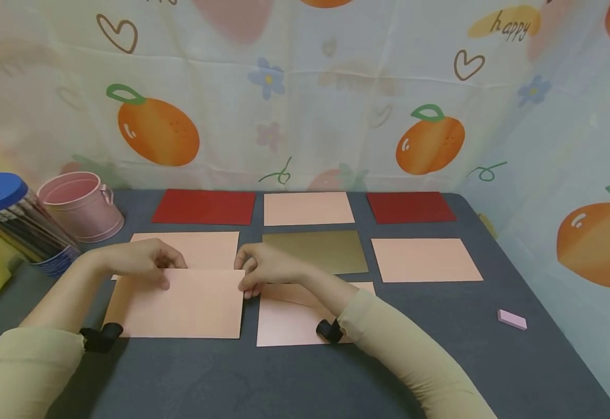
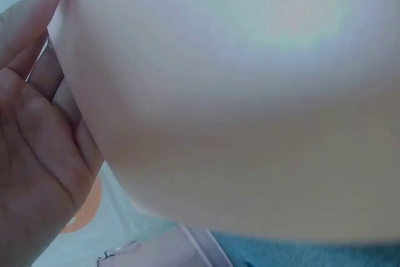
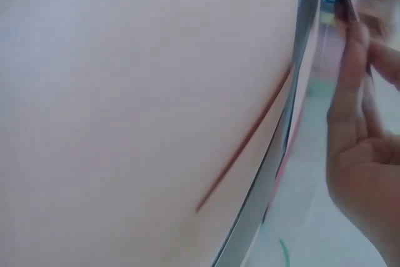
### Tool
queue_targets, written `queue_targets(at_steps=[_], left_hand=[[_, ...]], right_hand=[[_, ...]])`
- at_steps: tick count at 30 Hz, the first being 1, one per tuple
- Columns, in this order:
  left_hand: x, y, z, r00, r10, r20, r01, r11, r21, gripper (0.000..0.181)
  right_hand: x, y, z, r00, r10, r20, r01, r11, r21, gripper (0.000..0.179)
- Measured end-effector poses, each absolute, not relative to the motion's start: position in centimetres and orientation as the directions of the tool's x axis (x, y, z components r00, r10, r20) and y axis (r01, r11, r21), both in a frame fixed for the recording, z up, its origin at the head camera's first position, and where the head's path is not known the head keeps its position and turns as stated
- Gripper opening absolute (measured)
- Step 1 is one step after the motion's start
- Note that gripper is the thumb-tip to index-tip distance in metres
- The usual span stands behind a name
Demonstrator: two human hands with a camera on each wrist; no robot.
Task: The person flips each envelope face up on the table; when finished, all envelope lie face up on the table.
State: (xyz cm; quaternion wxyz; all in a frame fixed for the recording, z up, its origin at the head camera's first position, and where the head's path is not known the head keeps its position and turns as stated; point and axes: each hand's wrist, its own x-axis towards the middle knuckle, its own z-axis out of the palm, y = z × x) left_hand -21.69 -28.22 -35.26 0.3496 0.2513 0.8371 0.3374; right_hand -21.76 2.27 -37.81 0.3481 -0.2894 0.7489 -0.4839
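At the front left of the table, a peach card [image 1: 195,308] is held with its upper edge raised. My left hand [image 1: 148,262] pinches that edge left of its middle, thumb on the near face. At the upper right corner my right hand [image 1: 273,266] pinches the same card between thumb and fingers. The left wrist view is mostly filled by the card [image 2: 225,104], with the left hand [image 2: 37,136] at its side. Beneath my right forearm lies another peach card [image 1: 289,320], partly covered; a slanting line or flap edge shows across it.
Behind lie a peach card [image 1: 195,247], an olive card [image 1: 326,247], more peach cards [image 1: 425,260] [image 1: 310,208] and red cards [image 1: 205,206] [image 1: 410,208]. A pink bucket [image 1: 82,212] and a blue-lidded holder of pencils [image 1: 27,227] stand left. A pink eraser [image 1: 511,319] lies right.
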Motion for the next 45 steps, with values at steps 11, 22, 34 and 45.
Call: queue_targets(at_steps=[11,22,34,45], left_hand=[[-21.3,-31.3,-34.7,-0.708,0.593,-0.384,0.097,0.62,0.778,0.016],[-21.9,-33.8,-35.4,-0.658,0.622,-0.424,-0.094,0.49,0.866,0.031],[-21.3,-31.1,-36.6,-0.529,0.662,-0.531,-0.178,0.525,0.832,0.035],[-21.5,-26.6,-37.1,-0.527,0.642,-0.557,-0.151,0.574,0.805,0.041]], right_hand=[[-23.2,4.7,-37.2,-0.638,-0.733,-0.237,0.069,0.252,-0.965,0.034],[-24.5,7.3,-36.5,-0.736,-0.644,-0.209,0.154,0.141,-0.978,0.016],[-24.4,7.6,-36.9,-0.68,-0.715,-0.161,0.146,0.082,-0.986,0.016],[-24.4,7.5,-37.5,-0.699,-0.699,-0.152,0.029,0.184,-0.982,0.029]])
